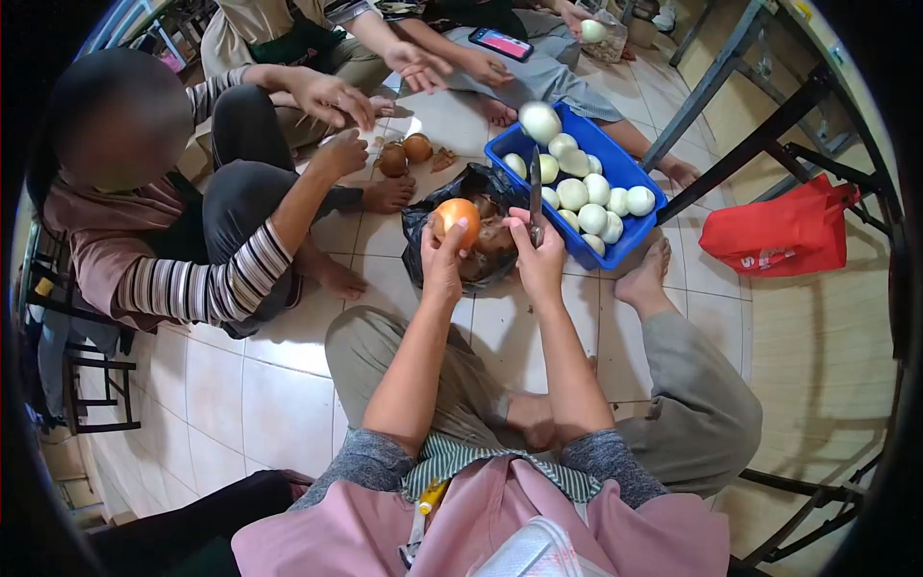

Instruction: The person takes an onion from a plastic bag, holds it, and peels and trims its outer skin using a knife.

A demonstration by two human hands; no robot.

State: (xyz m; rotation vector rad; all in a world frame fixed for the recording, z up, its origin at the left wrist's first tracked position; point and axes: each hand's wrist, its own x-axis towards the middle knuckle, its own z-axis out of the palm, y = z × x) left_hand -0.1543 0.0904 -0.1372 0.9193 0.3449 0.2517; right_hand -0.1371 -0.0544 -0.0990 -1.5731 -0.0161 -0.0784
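My left hand (444,258) is closed round an orange-brown onion (456,219), held over a black plastic bag (415,219) with brown peelings (492,236) inside. Just to the right, my right hand (540,255) grips a knife (536,188), its blade pointing up and away from me. Beyond it stands a blue basket (630,252) holding several pale peeled onions (573,194). Another pale onion (540,123), slightly blurred, shows over the basket's far left corner; whether it touches the others I cannot tell.
Unpeeled onions (392,159) lie on the tiled floor (288,385) near a co-worker's foot. One person sits at the left; others sit opposite, one with a phone (500,43) on the lap. A red bag (779,231) and dark metal table legs (740,139) stand at the right.
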